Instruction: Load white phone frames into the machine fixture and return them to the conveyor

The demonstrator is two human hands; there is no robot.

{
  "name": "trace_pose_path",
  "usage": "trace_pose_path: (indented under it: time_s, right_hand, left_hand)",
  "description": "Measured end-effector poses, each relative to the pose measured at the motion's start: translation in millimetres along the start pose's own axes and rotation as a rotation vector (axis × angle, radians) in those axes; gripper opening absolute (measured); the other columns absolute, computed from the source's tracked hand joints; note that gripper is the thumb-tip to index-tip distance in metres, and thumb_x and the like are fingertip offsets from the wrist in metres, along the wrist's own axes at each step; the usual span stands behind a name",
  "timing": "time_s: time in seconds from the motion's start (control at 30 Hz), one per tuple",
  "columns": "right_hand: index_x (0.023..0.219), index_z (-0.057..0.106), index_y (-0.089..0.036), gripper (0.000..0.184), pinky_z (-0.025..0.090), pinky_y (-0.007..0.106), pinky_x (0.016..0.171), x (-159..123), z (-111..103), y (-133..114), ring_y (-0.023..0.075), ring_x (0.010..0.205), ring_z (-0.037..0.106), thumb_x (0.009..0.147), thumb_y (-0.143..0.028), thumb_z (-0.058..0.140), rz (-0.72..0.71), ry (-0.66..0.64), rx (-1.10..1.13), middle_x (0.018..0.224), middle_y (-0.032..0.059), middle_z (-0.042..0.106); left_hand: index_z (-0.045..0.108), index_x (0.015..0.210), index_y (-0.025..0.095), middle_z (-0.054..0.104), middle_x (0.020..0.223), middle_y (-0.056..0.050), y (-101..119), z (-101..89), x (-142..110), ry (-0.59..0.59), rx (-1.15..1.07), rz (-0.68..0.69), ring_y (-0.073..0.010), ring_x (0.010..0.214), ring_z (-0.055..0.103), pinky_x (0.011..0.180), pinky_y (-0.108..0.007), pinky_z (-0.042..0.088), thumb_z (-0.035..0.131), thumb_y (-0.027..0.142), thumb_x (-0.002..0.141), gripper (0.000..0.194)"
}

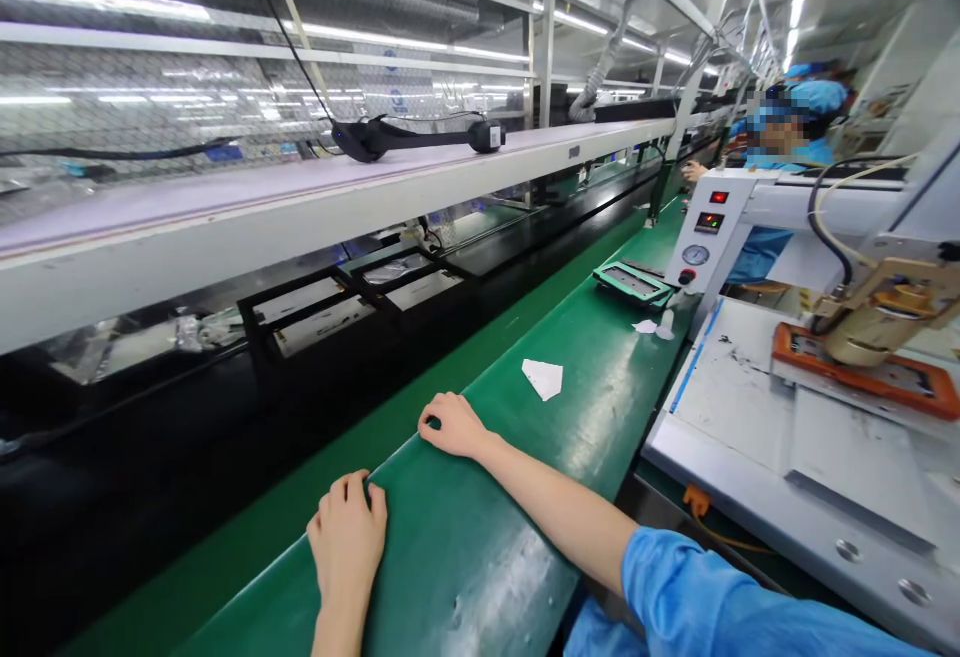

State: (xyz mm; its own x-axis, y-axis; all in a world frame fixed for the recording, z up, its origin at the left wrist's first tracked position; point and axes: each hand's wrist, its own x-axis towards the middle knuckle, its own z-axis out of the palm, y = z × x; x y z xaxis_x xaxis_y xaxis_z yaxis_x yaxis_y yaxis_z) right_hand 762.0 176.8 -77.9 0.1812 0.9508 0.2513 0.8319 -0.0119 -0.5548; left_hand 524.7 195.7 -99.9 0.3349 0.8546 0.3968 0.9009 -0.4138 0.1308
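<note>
Left hand [349,527]: nearest, back uppermost, on the edge of the green bench [450,557]. Fingers bent over the edge, thumb apart; cannot tell whether it grips.

Right hand [454,425]: farther along the same edge, forearm across the bench. Thumb and forefinger curve around a small gap; other fingertips hidden, so cannot tell whether it grips the edge.

White paper [544,379]: flat on the bench, beyond the right hand and to its right; near, not touching. Farther from the left hand.

Right side: machine [694,237] with dial and red displays; orange frame [922,377] on its bed.

Farther up the bench: green frame [634,282] beside the machine, well past the paper.

Across from the bench: black trays [341,312] holding pale panels; above, a black strap-like device [427,140] on a shelf [225,207].

Far right: co-worker in a blue cap [821,97].
</note>
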Motion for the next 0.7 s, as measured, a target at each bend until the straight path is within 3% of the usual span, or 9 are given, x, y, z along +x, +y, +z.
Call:
trace_pose_path:
  time_s: [0.17,0.23,0.37,0.43,0.53,0.7]
  right_hand:
    - [0.11,0.087,-0.025,0.016,0.05,0.033,0.108,-17.2,-6.2,-4.3,0.0238,0.119,0.072,0.108,-0.024,0.072,-0.038,-0.053,-0.05,0.121,0.006,0.083]
    - [0.112,0.087,-0.022,0.022,0.051,0.038,0.111,-27.5,-6.9,-1.4,0.0274,0.12,0.073,0.108,-0.023,0.066,-0.062,-0.084,-0.048,0.123,0.01,0.084]
    - [0.113,0.087,-0.015,0.036,0.054,0.052,0.11,-31.7,3.7,25.8,0.0385,0.122,0.072,0.107,-0.029,0.054,-0.107,-0.125,-0.022,0.123,0.022,0.081]
    - [0.105,0.088,-0.02,0.035,0.057,0.05,0.102,-29.5,15.6,44.9,0.0379,0.114,0.073,0.103,-0.039,0.058,-0.136,-0.029,-0.036,0.115,0.0187,0.081]
    - [0.109,0.089,-0.024,0.042,0.054,0.048,0.094,-30.1,29.8,66.4,0.0367,0.111,0.071,0.106,-0.05,0.056,-0.122,-0.025,-0.084,0.12,0.0166,0.08]
    - [0.111,0.089,-0.026,0.042,0.05,0.048,0.094,-34.2,27.3,65.6,0.0368,0.115,0.068,0.11,-0.05,0.054,-0.079,-0.065,-0.135,0.127,0.017,0.078]
  left_hand:
    - [0.077,0.129,0.012,0.077,0.138,-0.024,29.0,-36.8,-9.3,-0.165,-0.07,-0.048,-0.0377,0.125,0.072,0.106,-0.051,0.053,0.049,0.014,0.11,0.034]
    - [0.077,0.128,0.018,0.078,0.137,-0.018,39.4,-42.6,-16.4,-0.192,-0.074,-0.077,-0.0325,0.125,0.071,0.106,-0.045,0.053,0.055,0.013,0.108,0.03]
    - [0.077,0.132,0.019,0.076,0.141,-0.014,40.5,-27.3,-30.2,-0.226,-0.067,-0.123,-0.0274,0.133,0.066,0.112,-0.041,0.051,0.059,0.021,0.112,0.027]
    - [0.075,0.141,0.02,0.074,0.146,-0.013,37.8,-16.9,-38.2,-0.229,-0.057,-0.118,-0.0258,0.135,0.065,0.116,-0.042,0.049,0.056,0.024,0.115,0.032]
    - [0.073,0.143,0.02,0.073,0.149,-0.011,38.6,-8.5,-47.8,-0.225,-0.03,-0.096,-0.0245,0.135,0.064,0.119,-0.043,0.047,0.049,0.027,0.119,0.035]
    - [0.073,0.143,0.019,0.073,0.149,-0.01,41.3,-6.8,-50.7,-0.214,0.0,-0.072,-0.024,0.134,0.066,0.119,-0.043,0.048,0.042,0.028,0.121,0.039]
